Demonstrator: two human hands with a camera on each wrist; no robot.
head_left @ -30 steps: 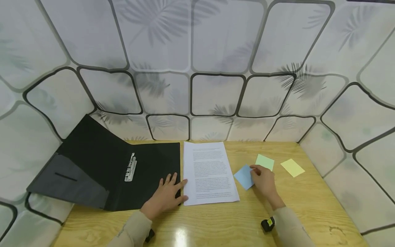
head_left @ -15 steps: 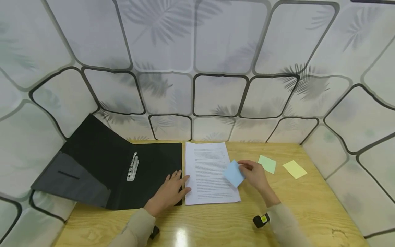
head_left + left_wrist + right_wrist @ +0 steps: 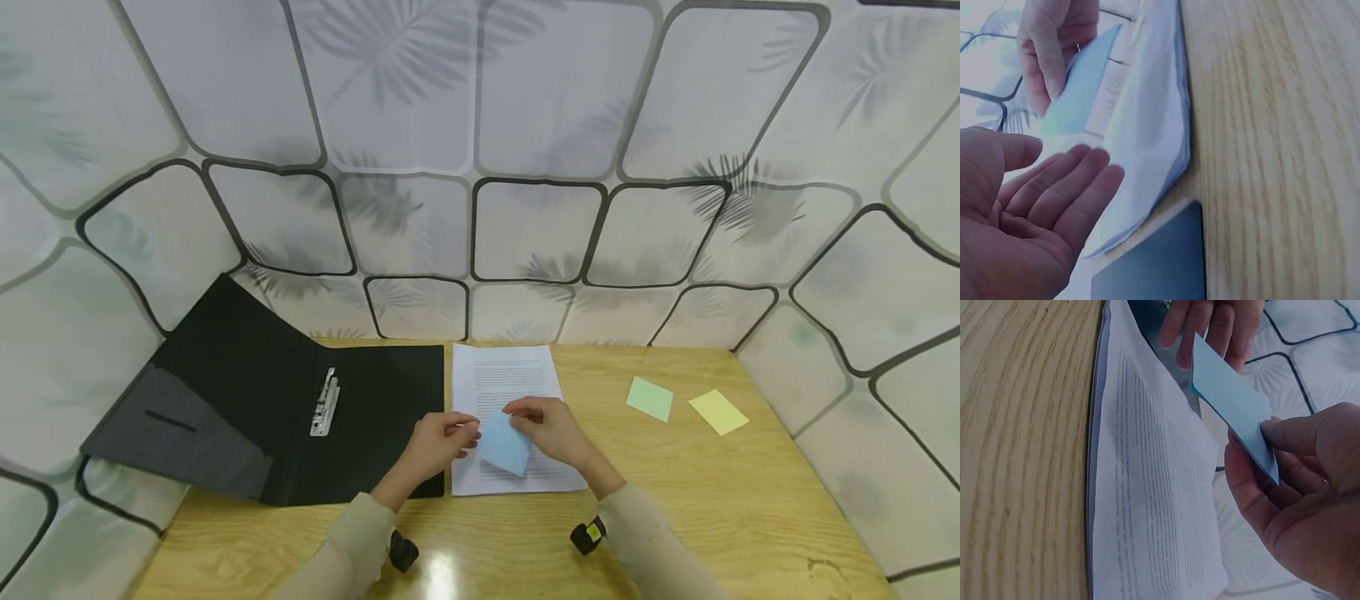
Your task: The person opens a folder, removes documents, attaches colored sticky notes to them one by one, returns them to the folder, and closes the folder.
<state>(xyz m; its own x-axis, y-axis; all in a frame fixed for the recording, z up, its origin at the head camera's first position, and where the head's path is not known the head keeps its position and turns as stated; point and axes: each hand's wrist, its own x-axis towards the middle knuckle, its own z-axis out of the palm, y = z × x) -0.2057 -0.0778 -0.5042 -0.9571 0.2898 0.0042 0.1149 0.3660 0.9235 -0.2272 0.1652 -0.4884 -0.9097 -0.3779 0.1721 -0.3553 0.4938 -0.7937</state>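
Pinching the pale blue square sticky note [image 3: 504, 443] above the printed white paper sheets [image 3: 510, 383], the right hand [image 3: 551, 429] presents it to the open, empty left hand [image 3: 438, 442], whose relaxed fingers wait beside it.

Both hands [image 3: 495, 433] hold a blue note [image 3: 504, 445] above printed sheets [image 3: 512, 379].

Blue sticky note [image 3: 503, 444] tilted above printed sheets [image 3: 510, 379]

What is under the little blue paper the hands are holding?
Under the blue note lies the printed page, on the wooden table. The right hand pinches the note; it covers part of the page's text.
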